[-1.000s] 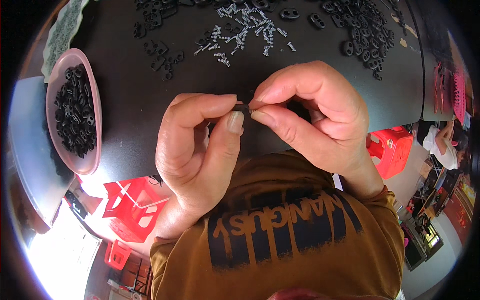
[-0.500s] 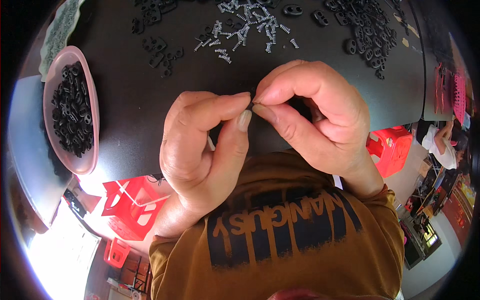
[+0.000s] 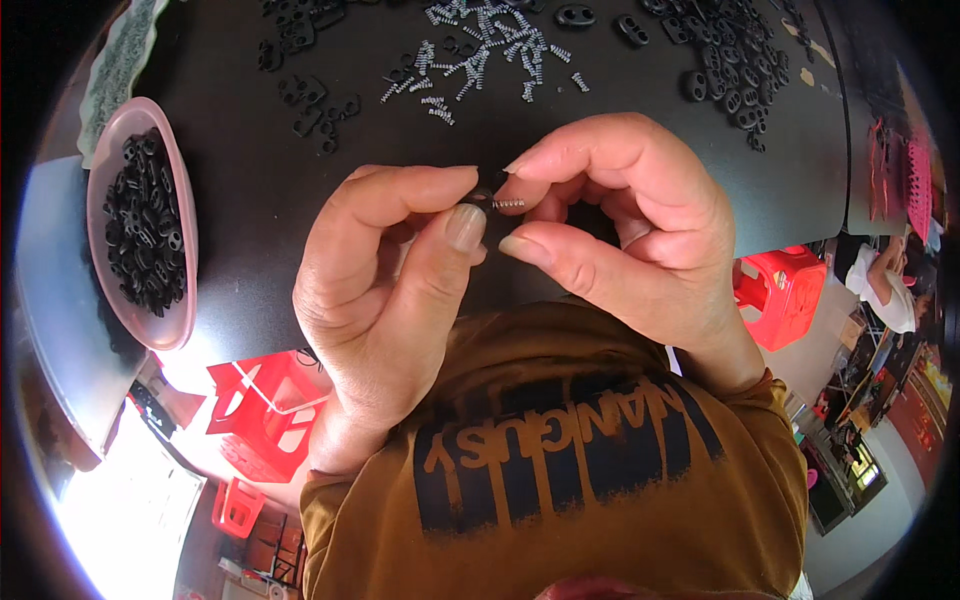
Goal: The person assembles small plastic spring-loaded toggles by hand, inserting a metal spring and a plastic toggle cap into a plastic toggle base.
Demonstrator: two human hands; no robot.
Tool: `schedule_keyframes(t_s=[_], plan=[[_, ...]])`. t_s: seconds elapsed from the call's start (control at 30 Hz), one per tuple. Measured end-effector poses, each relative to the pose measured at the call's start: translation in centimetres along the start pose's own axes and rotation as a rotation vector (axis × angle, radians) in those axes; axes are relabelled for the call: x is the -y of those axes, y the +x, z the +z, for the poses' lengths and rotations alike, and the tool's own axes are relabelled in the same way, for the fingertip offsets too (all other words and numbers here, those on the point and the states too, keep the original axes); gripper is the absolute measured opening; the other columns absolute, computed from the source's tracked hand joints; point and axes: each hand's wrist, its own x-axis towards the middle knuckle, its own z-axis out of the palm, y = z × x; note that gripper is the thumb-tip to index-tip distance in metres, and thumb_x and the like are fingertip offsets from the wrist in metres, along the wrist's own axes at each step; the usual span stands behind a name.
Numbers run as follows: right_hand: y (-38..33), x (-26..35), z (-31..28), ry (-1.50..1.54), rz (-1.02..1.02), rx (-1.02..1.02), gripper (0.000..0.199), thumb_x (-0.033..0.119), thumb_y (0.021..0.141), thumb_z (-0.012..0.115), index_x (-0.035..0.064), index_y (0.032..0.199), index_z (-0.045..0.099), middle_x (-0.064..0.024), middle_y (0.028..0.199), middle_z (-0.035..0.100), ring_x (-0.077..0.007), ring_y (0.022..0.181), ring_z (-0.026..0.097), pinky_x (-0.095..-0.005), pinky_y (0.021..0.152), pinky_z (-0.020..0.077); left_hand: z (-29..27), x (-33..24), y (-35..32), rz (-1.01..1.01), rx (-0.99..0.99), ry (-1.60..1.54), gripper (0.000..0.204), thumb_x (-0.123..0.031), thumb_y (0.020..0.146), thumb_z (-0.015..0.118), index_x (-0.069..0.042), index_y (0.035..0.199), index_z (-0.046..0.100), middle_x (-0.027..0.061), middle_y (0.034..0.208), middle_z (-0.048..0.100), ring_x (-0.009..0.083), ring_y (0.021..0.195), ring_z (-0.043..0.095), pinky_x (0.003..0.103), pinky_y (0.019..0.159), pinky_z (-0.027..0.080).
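My left hand [image 3: 375, 275] pinches a small black plastic piece [image 3: 482, 198], probably a cord lock part, between thumb and index finger; the fingertips hide much of it. A small silver coil spring [image 3: 510, 203] sticks out from that piece toward the right. Around the spring's free end, the thumb and index finger of my right hand [image 3: 650, 225] are curved and spread apart, gripping nothing visible. More loose springs [image 3: 482, 50] lie scattered on the dark table [image 3: 250, 200] beyond my hands.
At the left stands a pink oval bowl [image 3: 192, 250] full of black cord lock pieces, beside a pale green wavy-edged tray [image 3: 105, 110]. Black parts [image 3: 740, 75] are heaped at the far right, with another group [image 3: 300, 30] at the far left. Red stools [image 3: 785, 295] flank me; a person sits at far right.
My right thumb and index finger have parted, and the spring now shows, jutting from the black piece. My left hand has shifted slightly left, still pinching.
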Motion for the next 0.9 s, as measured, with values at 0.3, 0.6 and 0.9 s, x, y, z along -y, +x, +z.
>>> schedule_keyframes(t_s=[0.3, 0.6, 0.9], plan=[[0.4, -0.2, -0.3, -0.181, -0.11, -0.025, 0.016, -0.003, 0.079, 0.064, -0.0025, 0.094, 0.06, -0.0088, 0.086, 0.061, -0.0129, 0.074, 0.059, -0.0234, 0.064, 0.0465, -0.1, 0.1, 0.1, 0.022, 0.039, 0.024, 0.019, 0.008, 0.083, 0.057, 0.001, 0.101, 0.057, 0.0054, 0.088, 0.053, 0.0068, 0.071, 0.053, 0.018, 0.063, 0.043], [0.5, -0.8, 0.6, -0.21, -0.147, -0.102, 0.011, 0.009, 0.078, 0.063, 0.0023, 0.078, 0.055, -0.0111, 0.07, 0.058, -0.0314, 0.067, 0.057, -0.039, 0.059, 0.0453, 0.5, 0.1, -0.2, 0.076, -0.015, 0.237, 0.022, 0.014, 0.079, 0.053, 0.0, 0.095, 0.056, 0.0068, 0.087, 0.052, 0.0087, 0.069, 0.052, 0.018, 0.063, 0.043], [-1.0, -0.6, -6.1, -0.991, -0.445, -0.39, 0.02, 0.004, 0.068, 0.067, 0.0073, 0.087, 0.06, -0.0067, 0.08, 0.058, -0.0247, 0.071, 0.057, -0.035, 0.062, 0.0463, 1.3, 0.5, -0.6, 0.066, -0.15, 0.148, 0.017, 0.009, 0.079, 0.054, 0.0, 0.094, 0.056, 0.0065, 0.088, 0.051, 0.0091, 0.066, 0.052, 0.019, 0.062, 0.044]])
